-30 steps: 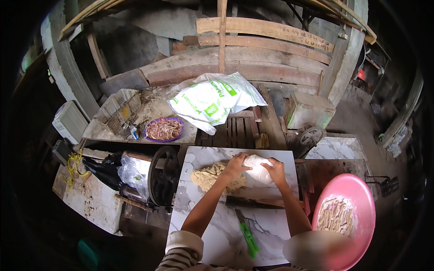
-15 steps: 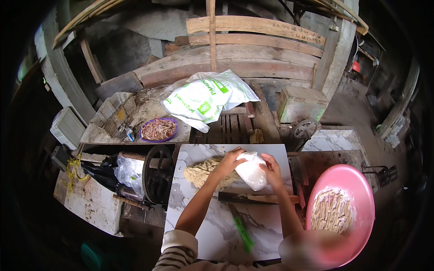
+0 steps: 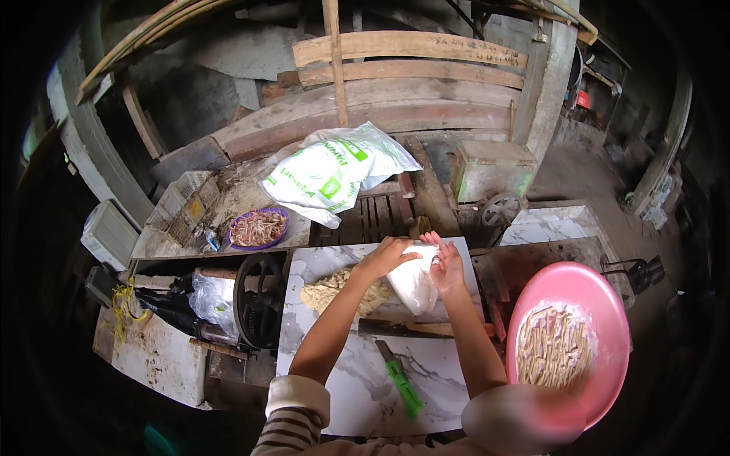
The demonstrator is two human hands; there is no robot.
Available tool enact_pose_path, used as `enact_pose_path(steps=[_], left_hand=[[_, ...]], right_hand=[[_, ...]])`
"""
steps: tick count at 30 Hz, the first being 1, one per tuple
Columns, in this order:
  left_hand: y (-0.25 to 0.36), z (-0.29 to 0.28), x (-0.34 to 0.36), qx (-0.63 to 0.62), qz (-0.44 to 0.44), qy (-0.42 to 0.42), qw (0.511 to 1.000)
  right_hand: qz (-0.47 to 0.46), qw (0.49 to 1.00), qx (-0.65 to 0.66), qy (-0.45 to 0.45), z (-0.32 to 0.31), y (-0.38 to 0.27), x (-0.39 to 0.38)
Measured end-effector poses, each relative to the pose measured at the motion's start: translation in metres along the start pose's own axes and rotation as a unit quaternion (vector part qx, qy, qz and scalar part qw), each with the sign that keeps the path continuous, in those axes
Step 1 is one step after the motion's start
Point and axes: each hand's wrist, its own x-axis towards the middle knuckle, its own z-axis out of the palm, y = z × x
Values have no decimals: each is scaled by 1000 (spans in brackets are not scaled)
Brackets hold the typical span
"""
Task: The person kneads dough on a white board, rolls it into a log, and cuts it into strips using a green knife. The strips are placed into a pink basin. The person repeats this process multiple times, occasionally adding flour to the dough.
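A clear plastic bag of white powder (image 3: 413, 287) stands tilted over the marble-patterned board (image 3: 312, 357). My left hand (image 3: 389, 257) grips its upper left side. My right hand (image 3: 447, 266) is at the bag's upper right edge, palm turned up and fingers stretched apart; whether it touches the plastic I cannot tell. Left of the bag lies a lump of pale, crumbly dough (image 3: 334, 293), partly behind my left forearm. A dark wooden bar (image 3: 395, 327) crosses the board below the bag. Nearer to me rests a knife with a green handle (image 3: 403, 389).
At the right, a pink basin (image 3: 614, 327) holds powdered dough strips (image 3: 553, 351). A machine's dark wheel (image 3: 258, 300) stands against the board's left side. Farther back are a purple-rimmed dish of reddish shreds (image 3: 260, 228), a plastic crate (image 3: 182, 207) and a large white-green sack (image 3: 338, 171).
My right hand has loosened from the bag's right side, its fingers now spread and palm up. The bag hangs more upright in my left hand. The whole view has shifted slightly.
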Motion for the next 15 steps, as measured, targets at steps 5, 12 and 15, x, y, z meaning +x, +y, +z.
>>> enact_pose_path(steps=[5,12,15], left_hand=[[18,-3,7,51,-31,-40,997],[9,6,13,77,11,-42,996],[10,7,15,54,8,-52,997]], right_hand=[[34,996,58,50,-3,2,0],[24,992,102,66,-12,6,17],[11,991,111,68,-12,3,18]])
